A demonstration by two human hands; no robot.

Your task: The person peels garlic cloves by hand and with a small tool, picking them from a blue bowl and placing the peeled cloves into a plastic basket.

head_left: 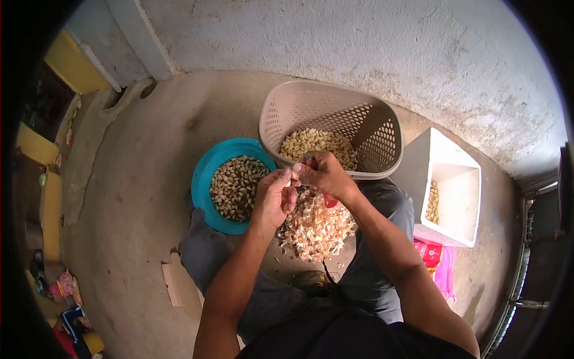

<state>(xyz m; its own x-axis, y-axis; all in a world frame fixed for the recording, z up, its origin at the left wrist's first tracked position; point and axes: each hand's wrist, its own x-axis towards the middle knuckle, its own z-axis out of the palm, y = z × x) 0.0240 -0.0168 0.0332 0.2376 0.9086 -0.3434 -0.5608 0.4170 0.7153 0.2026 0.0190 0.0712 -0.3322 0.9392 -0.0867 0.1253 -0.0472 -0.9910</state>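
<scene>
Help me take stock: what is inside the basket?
Pale cloves lie at the bottom of the basket. They hide what is beneath them, and the near rim and right hand block part of the view.

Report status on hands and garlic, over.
Left hand, right hand: both on garlic clove. Garlic skins heaped below. Unpeeled cloves in turquoise basin. Nothing seen blocking hands.

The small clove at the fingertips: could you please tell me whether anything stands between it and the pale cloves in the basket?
Yes: the near rim of the basket, partly hidden by the right hand, lies between the small clove and the pale cloves. The basket's top is open.
</scene>
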